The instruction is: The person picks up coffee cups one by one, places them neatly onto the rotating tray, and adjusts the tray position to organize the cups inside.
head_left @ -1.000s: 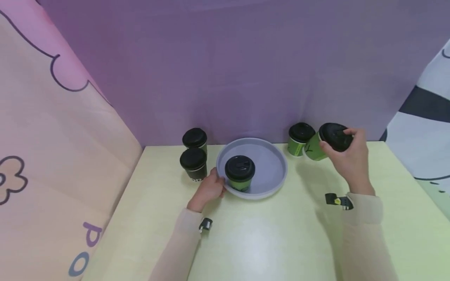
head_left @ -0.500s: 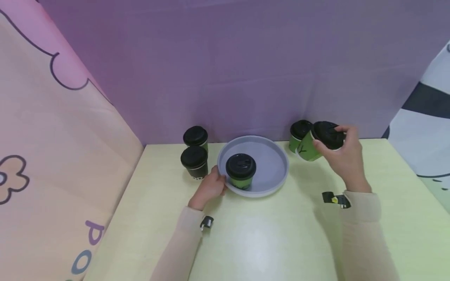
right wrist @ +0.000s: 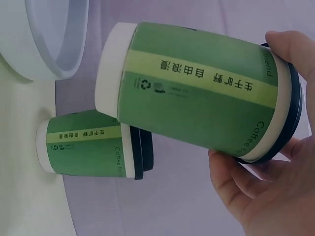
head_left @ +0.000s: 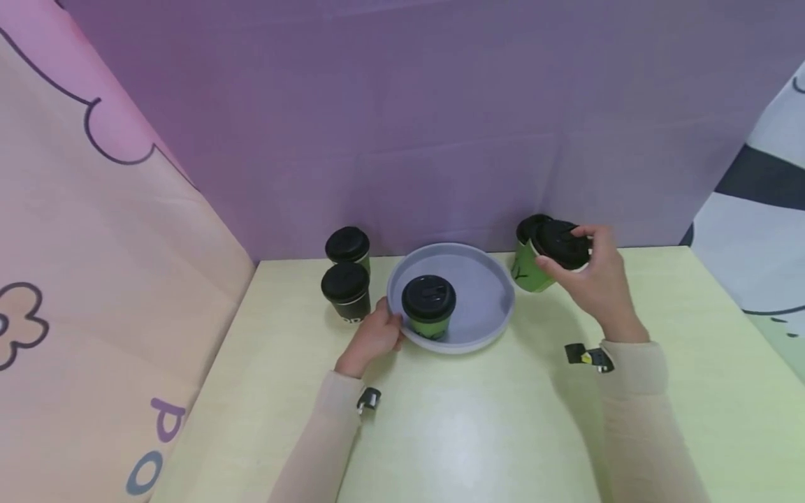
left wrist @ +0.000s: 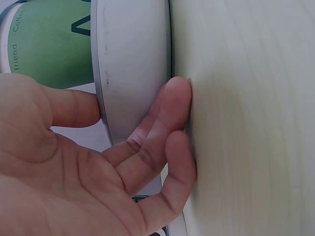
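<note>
Purple wall (head_left: 428, 126) far; cream-pink printed wall (head_left: 94, 244) left, black-and-white wall (head_left: 755, 244) right; glare (head_left: 462, 457) near on my pale bench (head_left: 516, 391).

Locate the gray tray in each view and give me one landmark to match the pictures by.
Head: the gray tray is just right of and below center.
Left wrist: the tray is at the top, left of center, held by the left hand.
Right wrist: the tray is in the upper-left corner, partly cut off.
Shared landmark: the pale table.
</note>
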Demonstrator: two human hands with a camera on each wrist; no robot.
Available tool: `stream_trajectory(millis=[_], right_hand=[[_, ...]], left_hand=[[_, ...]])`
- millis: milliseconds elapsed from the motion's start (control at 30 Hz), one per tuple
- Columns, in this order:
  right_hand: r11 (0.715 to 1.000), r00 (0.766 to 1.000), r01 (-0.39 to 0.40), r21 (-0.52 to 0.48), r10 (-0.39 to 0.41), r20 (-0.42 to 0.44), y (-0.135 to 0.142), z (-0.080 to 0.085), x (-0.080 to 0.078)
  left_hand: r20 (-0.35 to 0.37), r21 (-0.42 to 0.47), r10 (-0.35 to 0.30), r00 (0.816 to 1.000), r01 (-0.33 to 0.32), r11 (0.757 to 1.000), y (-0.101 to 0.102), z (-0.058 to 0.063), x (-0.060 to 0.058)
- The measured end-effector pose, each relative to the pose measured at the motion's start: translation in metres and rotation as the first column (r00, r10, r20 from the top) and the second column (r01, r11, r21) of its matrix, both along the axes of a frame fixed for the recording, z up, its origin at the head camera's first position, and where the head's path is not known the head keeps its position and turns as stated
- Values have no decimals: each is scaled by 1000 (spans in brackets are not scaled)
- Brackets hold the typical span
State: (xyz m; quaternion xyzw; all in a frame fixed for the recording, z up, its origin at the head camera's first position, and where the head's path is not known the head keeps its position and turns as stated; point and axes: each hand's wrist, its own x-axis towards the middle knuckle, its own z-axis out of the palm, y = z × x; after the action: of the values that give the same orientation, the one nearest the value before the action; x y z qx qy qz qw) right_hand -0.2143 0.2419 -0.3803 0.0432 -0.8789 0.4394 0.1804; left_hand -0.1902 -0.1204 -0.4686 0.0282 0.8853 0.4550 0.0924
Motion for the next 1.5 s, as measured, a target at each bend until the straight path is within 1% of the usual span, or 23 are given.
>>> stream_trajectory(millis=[267, 533, 633, 900, 1200, 1500], right_hand=[[999, 999, -46, 8, 46, -3, -4, -4, 2], [995, 994, -94, 30, 95, -52, -16, -5, -1], [992, 991, -118, 37, 120, -55, -21, -6, -1], [982, 984, -175, 75, 177, -26, -34, -7, -2], [974, 980, -197, 110, 197, 14, -40, -10, 1], [963, 973, -228, 146, 230, 3, -45, -12, -1]], left_hand=[[17, 3, -5, 1000, 5, 1000, 1, -1, -1], [13, 4, -9, 1000, 9, 1000, -1, 1, 2], [9, 5, -6, 1000, 6, 1000, -2, 0, 1], [9, 4, -11, 1000, 11, 1000, -3, -1, -1], [15, -3, -1, 1000, 1, 1000, -1, -2, -1], [20, -3, 0, 1000, 0, 1000, 0, -1, -1]])
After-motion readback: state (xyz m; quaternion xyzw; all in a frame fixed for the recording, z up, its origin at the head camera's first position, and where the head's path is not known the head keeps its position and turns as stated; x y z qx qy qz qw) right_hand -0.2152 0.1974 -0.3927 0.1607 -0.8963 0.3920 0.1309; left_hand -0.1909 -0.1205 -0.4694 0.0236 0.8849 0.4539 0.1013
